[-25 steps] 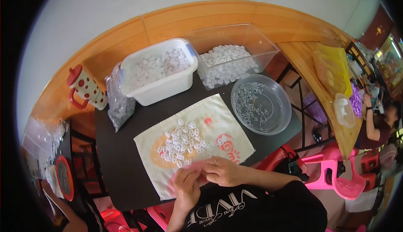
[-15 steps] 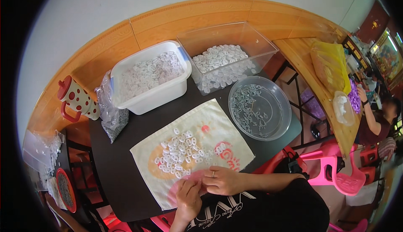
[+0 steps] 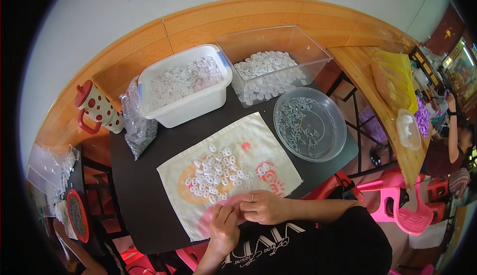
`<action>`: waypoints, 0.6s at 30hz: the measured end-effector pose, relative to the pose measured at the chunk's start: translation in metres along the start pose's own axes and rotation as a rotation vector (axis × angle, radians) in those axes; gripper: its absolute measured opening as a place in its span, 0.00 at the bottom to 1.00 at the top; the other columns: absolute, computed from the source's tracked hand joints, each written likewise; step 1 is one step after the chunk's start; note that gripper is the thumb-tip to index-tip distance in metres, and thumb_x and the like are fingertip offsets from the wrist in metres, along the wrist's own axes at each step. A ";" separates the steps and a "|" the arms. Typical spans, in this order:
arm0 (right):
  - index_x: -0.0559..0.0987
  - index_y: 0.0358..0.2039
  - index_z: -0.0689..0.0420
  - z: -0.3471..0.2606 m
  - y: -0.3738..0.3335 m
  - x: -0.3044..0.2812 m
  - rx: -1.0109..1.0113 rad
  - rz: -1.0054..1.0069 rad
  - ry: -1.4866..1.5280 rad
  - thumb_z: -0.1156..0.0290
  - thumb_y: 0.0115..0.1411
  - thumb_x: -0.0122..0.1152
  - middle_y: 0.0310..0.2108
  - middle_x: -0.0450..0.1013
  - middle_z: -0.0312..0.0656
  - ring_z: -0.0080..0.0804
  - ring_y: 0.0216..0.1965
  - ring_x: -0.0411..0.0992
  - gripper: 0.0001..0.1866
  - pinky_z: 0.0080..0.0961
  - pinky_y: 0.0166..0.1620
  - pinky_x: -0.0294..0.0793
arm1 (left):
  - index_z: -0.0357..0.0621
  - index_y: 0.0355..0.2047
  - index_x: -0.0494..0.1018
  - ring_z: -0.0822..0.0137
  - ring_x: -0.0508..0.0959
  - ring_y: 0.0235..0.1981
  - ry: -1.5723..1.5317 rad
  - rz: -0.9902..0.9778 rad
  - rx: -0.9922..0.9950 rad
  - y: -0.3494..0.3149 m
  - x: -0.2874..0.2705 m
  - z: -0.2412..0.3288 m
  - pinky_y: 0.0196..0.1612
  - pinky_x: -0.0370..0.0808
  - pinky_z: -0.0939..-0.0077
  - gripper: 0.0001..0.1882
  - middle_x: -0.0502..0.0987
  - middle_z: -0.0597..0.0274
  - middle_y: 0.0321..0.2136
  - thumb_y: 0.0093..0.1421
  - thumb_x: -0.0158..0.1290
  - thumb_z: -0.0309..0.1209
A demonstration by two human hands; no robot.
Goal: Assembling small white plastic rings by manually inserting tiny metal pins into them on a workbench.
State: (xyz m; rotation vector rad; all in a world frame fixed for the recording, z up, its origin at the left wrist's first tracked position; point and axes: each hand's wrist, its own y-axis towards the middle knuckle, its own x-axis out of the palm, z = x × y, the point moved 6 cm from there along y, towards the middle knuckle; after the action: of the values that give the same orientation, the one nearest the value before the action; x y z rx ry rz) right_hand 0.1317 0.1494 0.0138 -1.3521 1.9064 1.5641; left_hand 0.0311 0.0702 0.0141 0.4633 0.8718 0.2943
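At the black table's (image 3: 144, 200) near edge, the bare left hand (image 3: 225, 228) and right hand (image 3: 262, 208) stayed together, fingers pinched narrow; I cannot tell on what. Beyond, small white oval plastic pieces (image 3: 213, 174) lay heaped on cream patterned cloth (image 3: 263, 143). Far right, a co-worker's hand (image 3: 450, 102) had risen.

Lighting: moderate, diffuse; bright strip (image 3: 467, 55) at far right. Shadow: wood panelling (image 3: 233, 14) darkened behind the spotted tumbler (image 3: 102, 108). Sheen: greenish, right corner of the black table (image 3: 141, 200). Distortion: panelling bowed, frame corners black. Focus: white pieces (image 3: 214, 171) slightly soft; right margin blurred.
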 end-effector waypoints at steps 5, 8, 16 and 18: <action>0.75 0.25 0.57 0.001 -0.002 0.007 -0.006 -0.085 0.032 0.71 0.47 0.61 0.30 0.68 0.38 0.35 0.36 0.70 0.05 0.31 0.32 0.70 | 0.32 0.28 0.74 0.50 0.71 0.30 0.025 0.002 0.019 -0.001 0.000 0.005 0.32 0.71 0.61 0.09 0.72 0.50 0.28 0.42 0.54 0.14; 0.72 0.23 0.56 -0.008 0.000 0.004 -0.015 -0.031 -0.061 0.70 0.49 0.60 0.30 0.67 0.38 0.34 0.35 0.71 0.06 0.29 0.38 0.71 | 0.32 0.31 0.75 0.49 0.73 0.31 0.000 0.006 -0.016 -0.001 -0.005 0.005 0.34 0.72 0.61 0.12 0.73 0.50 0.30 0.43 0.56 0.15; 0.74 0.22 0.60 0.023 0.038 -0.123 -0.127 0.489 -0.460 0.81 0.49 0.60 0.28 0.74 0.45 0.42 0.25 0.72 0.04 0.37 0.26 0.70 | 0.31 0.37 0.76 0.49 0.75 0.34 -0.027 0.142 -0.078 -0.014 -0.012 0.005 0.37 0.73 0.61 0.13 0.76 0.48 0.32 0.49 0.55 0.16; 0.74 0.25 0.62 0.051 0.070 -0.177 0.017 0.587 -0.593 0.83 0.53 0.57 0.25 0.72 0.46 0.45 0.27 0.72 0.03 0.35 0.28 0.70 | 0.31 0.36 0.76 0.49 0.75 0.34 0.012 0.132 -0.043 -0.016 -0.011 0.007 0.38 0.72 0.61 0.12 0.76 0.49 0.32 0.49 0.54 0.16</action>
State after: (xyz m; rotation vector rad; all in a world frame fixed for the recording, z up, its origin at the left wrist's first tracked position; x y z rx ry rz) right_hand 0.1472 0.2718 0.1680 -0.2348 1.9784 1.9094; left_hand 0.0302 0.0497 0.0173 0.4801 0.8460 0.4366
